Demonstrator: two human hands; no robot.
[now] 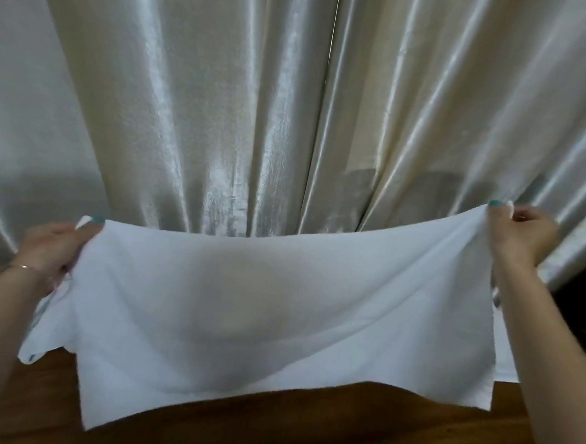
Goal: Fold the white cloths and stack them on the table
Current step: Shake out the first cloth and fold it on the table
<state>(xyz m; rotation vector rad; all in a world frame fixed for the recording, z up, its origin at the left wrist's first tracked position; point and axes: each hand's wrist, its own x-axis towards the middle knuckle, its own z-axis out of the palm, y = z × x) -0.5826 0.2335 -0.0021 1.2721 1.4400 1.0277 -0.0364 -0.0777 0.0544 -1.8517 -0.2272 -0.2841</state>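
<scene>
White cloth [262, 309] is up in the air, mid-frame, stretched left to right above the wooden table [306, 428]. Left hand [51, 251] pinches one top corner, right hand [521, 232] the other and higher, both closed on fabric. No labels readable. More white cloth [503, 351] lies behind at right.

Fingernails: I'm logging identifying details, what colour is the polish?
Teal on the left hand and right hand, head view.

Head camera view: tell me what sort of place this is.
Probably a room in a home: shiny pleated curtains hang full height behind a dark wooden table, over which both hands spread a white cloth.
</scene>
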